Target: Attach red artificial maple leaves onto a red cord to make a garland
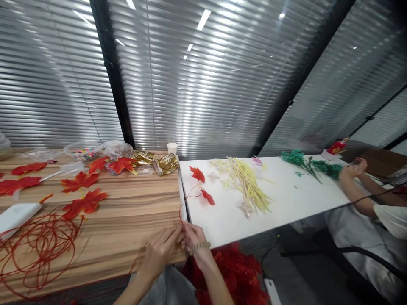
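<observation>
At the front edge of the wooden table, my left hand [161,245] and my right hand [194,235] meet, both with fingers pinched on a thin red cord [180,210]. The exact hold between the fingertips is too small to make out. From my fingers the cord runs up onto the white table, to a small red artificial leaf [208,197]. Another red leaf [197,174] lies just behind it. More cord trails down beside my left hand. A loose tangle of red cord [47,243] covers the front left of the wooden table.
Red maple leaves [84,202], a white device [19,218], gold wrappers [167,163] and a paper cup [172,148] lie leftward. Yellow stems [249,184] and green sprigs [294,157] occupy the white table [219,226]. A co-worker's hands [351,169] are at right; red material [235,271] sits below.
</observation>
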Available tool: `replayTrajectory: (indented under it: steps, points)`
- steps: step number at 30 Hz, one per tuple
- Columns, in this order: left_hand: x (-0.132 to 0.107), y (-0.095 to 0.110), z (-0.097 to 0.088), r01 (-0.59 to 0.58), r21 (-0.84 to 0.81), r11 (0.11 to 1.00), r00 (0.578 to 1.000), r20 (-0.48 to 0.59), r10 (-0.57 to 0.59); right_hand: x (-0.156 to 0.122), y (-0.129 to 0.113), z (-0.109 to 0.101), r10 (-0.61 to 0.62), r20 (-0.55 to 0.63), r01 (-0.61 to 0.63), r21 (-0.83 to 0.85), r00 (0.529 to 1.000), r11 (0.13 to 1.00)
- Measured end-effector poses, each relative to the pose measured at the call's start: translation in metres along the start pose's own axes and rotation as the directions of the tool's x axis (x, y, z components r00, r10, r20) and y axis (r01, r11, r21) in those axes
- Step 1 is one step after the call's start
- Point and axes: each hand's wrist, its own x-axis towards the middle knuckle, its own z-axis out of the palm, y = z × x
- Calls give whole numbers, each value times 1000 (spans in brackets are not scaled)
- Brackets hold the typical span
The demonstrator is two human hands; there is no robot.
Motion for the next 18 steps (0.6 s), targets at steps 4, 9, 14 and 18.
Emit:
replayTrajectory:
  steps: [4,9,14,18]
  points:
    - [-12,-3,-10,-4,50,999,997,76,0,21,6,14,-7,-45,12,112,999,994]
    - [-20,-7,-28,23,-9,1000,981,195,-21,25,12,19,64,-29,-60,118,998,991]
    - [-16,-59,-61,166,48,985,971,165,-172,25,15,25,31,-42,-28,73,999,997]
    - [-6,-159,-100,590,258,765,791,4,-611,26,23,31,-28,-39,28,5,999,1000]
